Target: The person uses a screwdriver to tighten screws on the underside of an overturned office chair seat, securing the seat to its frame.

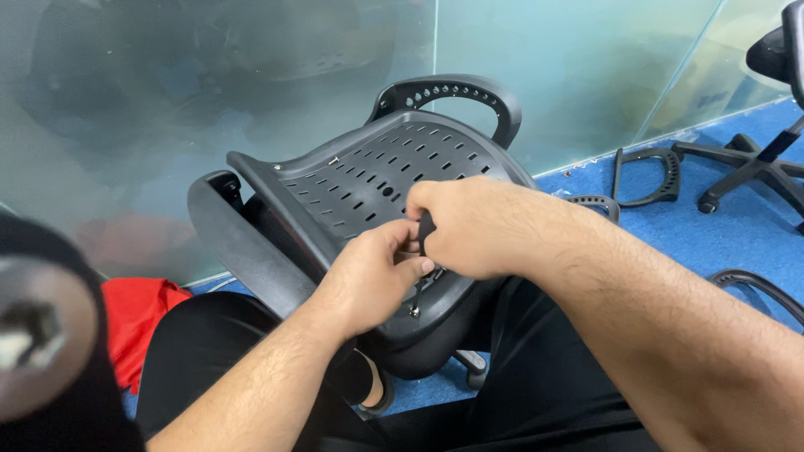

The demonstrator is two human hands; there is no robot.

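A black plastic chair seat [368,180], underside up with rows of slots, rests tilted on my lap. Black armrests are attached, one armrest [456,92] at the far side and another armrest [234,243] at the left. My right hand [473,226] is closed around a dark tool handle over the seat's near edge. My left hand [377,272] pinches a small metal screw or tool tip [416,301] just below the right hand. Both hands touch each other above the seat.
A frosted glass wall stands behind the seat. Blue carpet [712,243] lies to the right with loose black armrests [645,176] and a wheeled chair base [754,163]. A red cloth [138,314] lies at the left. A blurred dark object [42,335] fills the near left corner.
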